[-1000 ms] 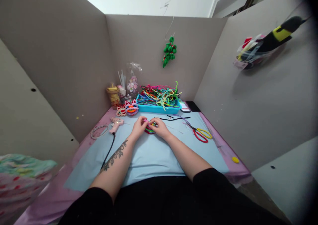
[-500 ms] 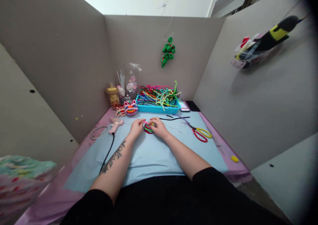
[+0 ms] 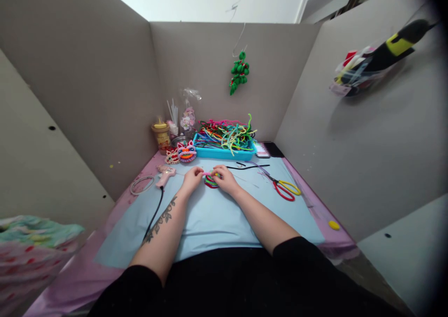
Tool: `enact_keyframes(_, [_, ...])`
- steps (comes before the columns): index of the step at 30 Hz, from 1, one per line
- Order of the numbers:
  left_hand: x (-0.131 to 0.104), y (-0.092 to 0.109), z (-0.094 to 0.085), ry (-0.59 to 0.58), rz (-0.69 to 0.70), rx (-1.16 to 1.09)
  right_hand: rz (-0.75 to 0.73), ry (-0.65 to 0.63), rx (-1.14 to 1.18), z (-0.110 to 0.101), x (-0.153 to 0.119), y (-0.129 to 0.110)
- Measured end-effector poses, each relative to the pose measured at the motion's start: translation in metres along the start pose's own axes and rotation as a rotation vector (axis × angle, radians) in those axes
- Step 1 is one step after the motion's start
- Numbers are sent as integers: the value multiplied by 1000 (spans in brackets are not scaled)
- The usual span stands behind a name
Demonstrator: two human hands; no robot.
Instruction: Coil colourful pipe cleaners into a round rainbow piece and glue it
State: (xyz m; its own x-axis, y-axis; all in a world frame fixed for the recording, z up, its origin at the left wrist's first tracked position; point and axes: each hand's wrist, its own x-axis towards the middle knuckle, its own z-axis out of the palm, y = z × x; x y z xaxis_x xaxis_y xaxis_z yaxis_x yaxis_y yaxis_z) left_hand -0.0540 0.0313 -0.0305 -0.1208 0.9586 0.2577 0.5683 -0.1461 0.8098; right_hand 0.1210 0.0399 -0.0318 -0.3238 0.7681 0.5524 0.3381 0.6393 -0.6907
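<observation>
- left hand [image 3: 192, 179], nearly closed, pinches the left end of a pink strip [image 3: 207, 173];
- right hand [image 3: 226, 179], fingers curled, pinches its right end;
- multicoloured piece [image 3: 211, 183] just nearer, between the hands;
- scissors [image 3: 284, 190] right; glue gun [image 3: 165, 176] left

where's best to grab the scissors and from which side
Probably by the red handle loop and yellow handle loop, with the right hand coming from the near right. The scissors lie on the blue sheet with both loops toward the person's right and the blades pointing away and left, so this approach should avoid the blades.
</observation>
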Motion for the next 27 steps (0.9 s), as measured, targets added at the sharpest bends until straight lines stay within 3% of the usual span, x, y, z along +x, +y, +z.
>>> enact_keyframes(7, [-2, -3, 0, 8, 8, 154, -2, 1, 5, 2, 0, 1])
enact_keyframes(12, [-7, 1, -1, -53, 51, 287, -9, -1, -2, 2, 0, 1])
enact_keyframes(27, [-11, 7, 0, -115, 40, 386, -10, -11, -3, 1, 0, 1])
